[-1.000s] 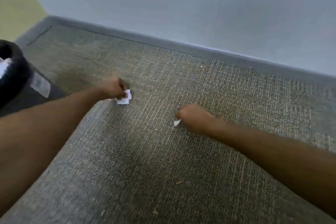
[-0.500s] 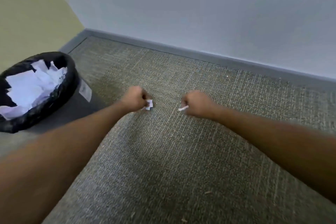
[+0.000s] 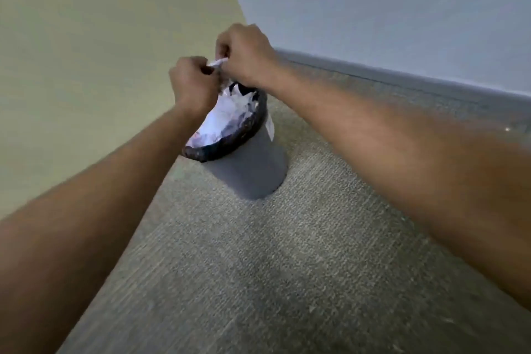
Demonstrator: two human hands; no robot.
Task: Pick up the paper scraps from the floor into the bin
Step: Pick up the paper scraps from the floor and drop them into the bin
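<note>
Here, crumpled scrap (image 3: pixel 217 62) above round bin (image 3: pixel 247 164).

The round plastic bin (image 3: pixel 253 169) has a plain grey wall with a small white label near its top, and a black liner folded over its rim. The crumpled paper scraps (image 3: pixel 227 121) inside are white with bluish shadows. The woven carpet (image 3: pixel 287 267) is grey-green, finely ribbed. One painted wall (image 3: pixel 86 37) is pale yellow-green, the other wall (image 3: pixel 388 8) light grey-blue, above a darker grey skirting strip (image 3: pixel 402 77).

both arms outstretched, left hand (image 3: pixel 193 82) and right hand (image 3: pixel 244 53) curled, touching.
</note>
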